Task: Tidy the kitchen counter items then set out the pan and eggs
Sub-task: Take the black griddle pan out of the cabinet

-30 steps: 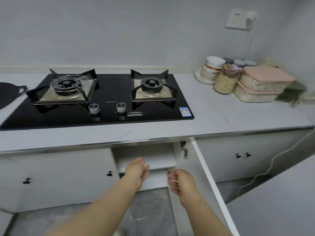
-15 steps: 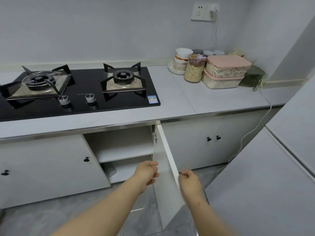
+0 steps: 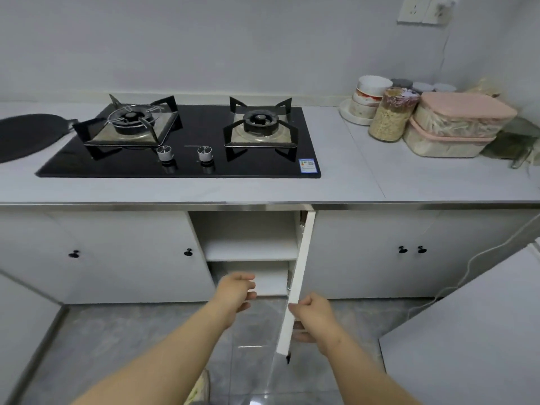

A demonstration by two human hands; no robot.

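A white cabinet door (image 3: 301, 276) under the counter stands wide open, edge-on toward me. My right hand (image 3: 314, 315) grips its free edge, fingers curled round it. My left hand (image 3: 238, 293) hovers in front of the open cabinet with relaxed fingers and holds nothing. Inside, a bare white shelf (image 3: 248, 252) shows; the lower part is partly hidden by my left hand. A flat black pan (image 3: 26, 135) lies on the counter at the far left, beside the black two-burner gas hob (image 3: 181, 141). No eggs are in view.
At the counter's back right stand stacked bowls on a plate (image 3: 365, 103), a glass jar of dry food (image 3: 390, 115) and two stacked pink-lidded boxes (image 3: 455, 127). A white appliance top (image 3: 473, 340) fills the lower right. A white cable (image 3: 467, 267) hangs down the cabinet fronts.
The view swung back left and pulled away from the counter. My right hand has gone from beside the door to gripping its edge, and the door now stands edge-on.
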